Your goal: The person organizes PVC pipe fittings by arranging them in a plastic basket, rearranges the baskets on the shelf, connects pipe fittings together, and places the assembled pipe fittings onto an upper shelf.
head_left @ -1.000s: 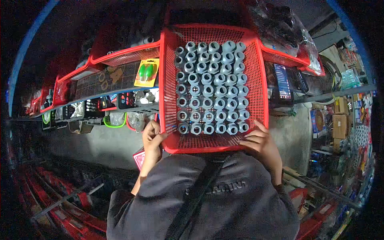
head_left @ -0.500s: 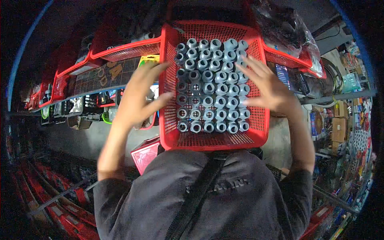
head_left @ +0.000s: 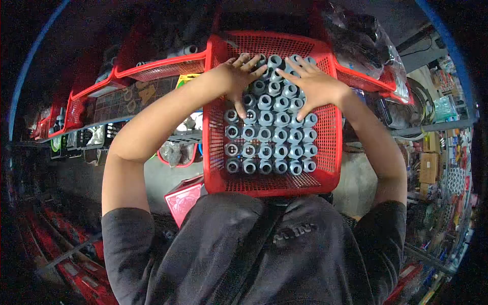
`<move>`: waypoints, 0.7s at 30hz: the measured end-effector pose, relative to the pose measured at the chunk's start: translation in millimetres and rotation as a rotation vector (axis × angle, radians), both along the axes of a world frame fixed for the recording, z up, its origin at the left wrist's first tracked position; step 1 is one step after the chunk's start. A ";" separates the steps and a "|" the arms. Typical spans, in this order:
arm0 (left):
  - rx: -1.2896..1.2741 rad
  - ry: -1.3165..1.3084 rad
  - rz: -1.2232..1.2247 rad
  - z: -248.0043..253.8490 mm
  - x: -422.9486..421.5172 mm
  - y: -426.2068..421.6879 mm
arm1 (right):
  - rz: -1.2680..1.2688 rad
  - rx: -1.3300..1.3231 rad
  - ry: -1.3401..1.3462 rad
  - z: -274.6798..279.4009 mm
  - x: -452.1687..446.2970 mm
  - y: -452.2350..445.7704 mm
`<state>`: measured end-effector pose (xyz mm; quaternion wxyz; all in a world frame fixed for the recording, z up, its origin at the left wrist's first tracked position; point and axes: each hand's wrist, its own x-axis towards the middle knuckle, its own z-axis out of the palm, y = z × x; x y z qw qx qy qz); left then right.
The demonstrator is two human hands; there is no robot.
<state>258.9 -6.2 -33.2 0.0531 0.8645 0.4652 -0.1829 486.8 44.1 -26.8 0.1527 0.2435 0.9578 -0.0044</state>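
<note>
A red mesh plastic basket (head_left: 272, 190) sits just in front of my torso. Grey pipe fittings (head_left: 281, 134) stand in it in close rows, their round openings facing up. My left hand (head_left: 237, 77) is spread over the back left part of the rows, fingers apart, and covers some fittings there. Over the back right part lies my right hand (head_left: 316, 86), its fingers also spread across the tops. Both hands appear to rest on the fittings, and neither is closed around one.
Red bins (head_left: 162, 67) line the shelf on the left. A clear plastic bag (head_left: 358, 38) fills a bin at the back right. Beside the basket's front left corner is a pink box (head_left: 184, 201). Coiled hose (head_left: 423, 104) and cardboard boxes (head_left: 428, 168) stand to the right.
Both hands have moved inward and farther back, from the basket's sides onto the back rows of fittings. The basket appears slightly lower in view.
</note>
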 end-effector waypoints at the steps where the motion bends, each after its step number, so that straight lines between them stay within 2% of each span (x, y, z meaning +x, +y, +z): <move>1: -0.003 0.000 0.000 -0.8 -0.7 -0.9 | 0.006 0.002 -0.002 0.3 0.3 -0.9; 4: 0.009 0.039 -0.014 5.1 -0.3 -9.4 | 0.016 0.008 -0.004 2.3 2.8 -3.1; 6: 0.082 -0.078 0.025 5.9 1.9 -24.4 | 0.046 0.061 0.127 4.8 7.7 -14.3; 10: 0.155 -0.142 0.011 -0.3 6.4 -54.6 | 0.120 -0.017 0.140 5.3 17.5 -49.1; 13: -0.065 -0.037 0.025 2.8 10.9 -63.4 | 0.089 -0.045 0.104 -3.8 22.5 -60.0; 21: 0.070 -0.085 0.026 -3.9 13.2 -78.9 | 0.030 -0.045 0.080 4.4 20.5 -69.5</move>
